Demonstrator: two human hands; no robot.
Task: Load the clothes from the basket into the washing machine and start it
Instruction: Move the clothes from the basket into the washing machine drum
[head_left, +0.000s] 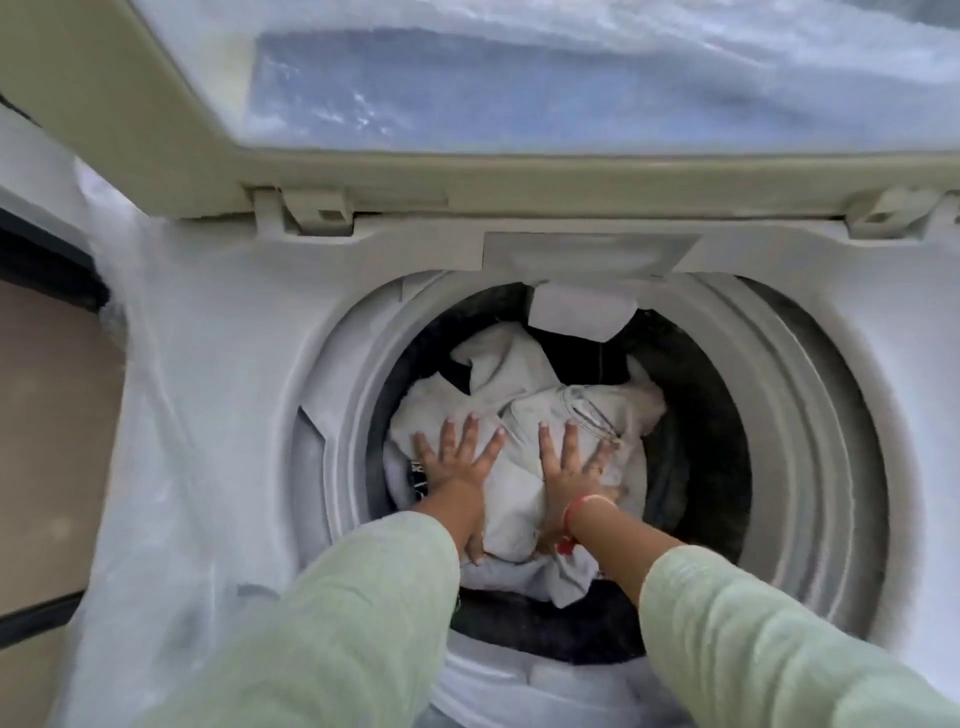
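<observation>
Crumpled white cloth clothes (519, 395) sit heaped inside the round grey ribbed plastic drum (810, 415), with a black garment (571, 358) at the drum's far side. The left grip (457, 467) and right grip (571, 478) lie wide and flat on the heap at the drum's middle, fingers spread, holding nothing. The soft pile looks springy. I'd guess it could rise above the drum's rim and catch under the raised cream plastic lid (467, 171) behind the drum, or sit lopsided and thump. Wrinkled clear film (182, 415) wraps the casing around the drum.
</observation>
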